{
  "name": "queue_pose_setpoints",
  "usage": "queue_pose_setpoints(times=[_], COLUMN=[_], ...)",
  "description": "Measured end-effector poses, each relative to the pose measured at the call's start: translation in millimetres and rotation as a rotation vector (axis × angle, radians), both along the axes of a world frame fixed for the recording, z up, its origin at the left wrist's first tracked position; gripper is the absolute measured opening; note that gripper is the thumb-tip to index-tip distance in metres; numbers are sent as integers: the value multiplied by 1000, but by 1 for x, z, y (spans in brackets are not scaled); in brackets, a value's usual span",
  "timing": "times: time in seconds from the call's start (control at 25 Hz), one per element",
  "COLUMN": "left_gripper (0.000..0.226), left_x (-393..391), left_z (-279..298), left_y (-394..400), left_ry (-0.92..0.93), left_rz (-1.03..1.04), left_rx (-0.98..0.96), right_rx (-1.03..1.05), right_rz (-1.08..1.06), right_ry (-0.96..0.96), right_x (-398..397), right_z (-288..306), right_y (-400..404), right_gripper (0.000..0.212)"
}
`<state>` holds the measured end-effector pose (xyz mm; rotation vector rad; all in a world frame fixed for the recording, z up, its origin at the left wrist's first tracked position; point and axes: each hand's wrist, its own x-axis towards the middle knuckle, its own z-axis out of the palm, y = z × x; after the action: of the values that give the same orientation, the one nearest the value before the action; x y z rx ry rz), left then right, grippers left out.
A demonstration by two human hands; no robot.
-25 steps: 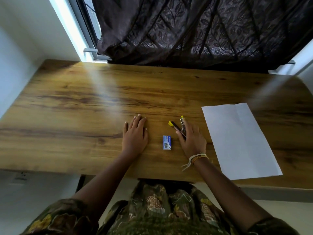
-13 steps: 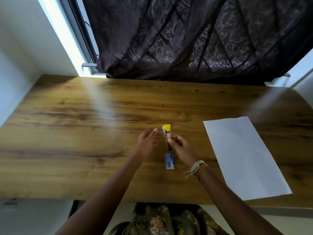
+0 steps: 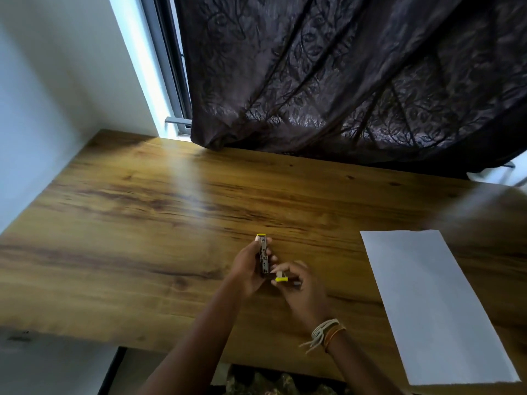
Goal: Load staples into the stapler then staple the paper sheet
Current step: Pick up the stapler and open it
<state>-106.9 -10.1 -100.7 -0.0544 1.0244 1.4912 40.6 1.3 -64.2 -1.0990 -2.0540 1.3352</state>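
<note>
A small metal stapler (image 3: 264,253) with a yellow tip is held upright above the wooden table (image 3: 142,223), near the middle front. My left hand (image 3: 247,273) grips its body from the left. My right hand (image 3: 299,289) pinches a yellow-ended part (image 3: 281,279) at the stapler's lower end, pulled out toward me. A white paper sheet (image 3: 427,303) lies flat on the table to the right of my hands. The blue staple box is hidden behind my hands.
A dark patterned curtain (image 3: 342,81) hangs over the far edge of the table. A white wall and window frame (image 3: 159,67) stand at the left. The table's front edge (image 3: 85,336) runs below my forearms.
The stapler was lifted off the table by my right hand, then my left hand took its body. My right hand now pulls a yellow-ended piece at its lower end. The staple box went out of sight.
</note>
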Motion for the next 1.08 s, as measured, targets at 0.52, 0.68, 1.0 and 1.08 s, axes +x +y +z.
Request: queue_pose_setpoints(times=[0.52,0.68,1.0,1.08], left_gripper=[36,38,31,31], left_x=[7,11,14,15], left_z=[1,5,4,3], left_y=[-5,-8,-11,-10], left_ry=[428,385,398,430], left_rz=[10,5,23,39], left_rx=[-41,-42,-44,-72], right_rx=[87,445,762,751], right_rz=[152,87,125,146], right_ry=[-54,-252,-492,-477], right_x=[-8,-23,-24,-22], right_z=[4,1,-4,-4], right_y=[6,31,44,44], right_gripper=[20,33,33,32])
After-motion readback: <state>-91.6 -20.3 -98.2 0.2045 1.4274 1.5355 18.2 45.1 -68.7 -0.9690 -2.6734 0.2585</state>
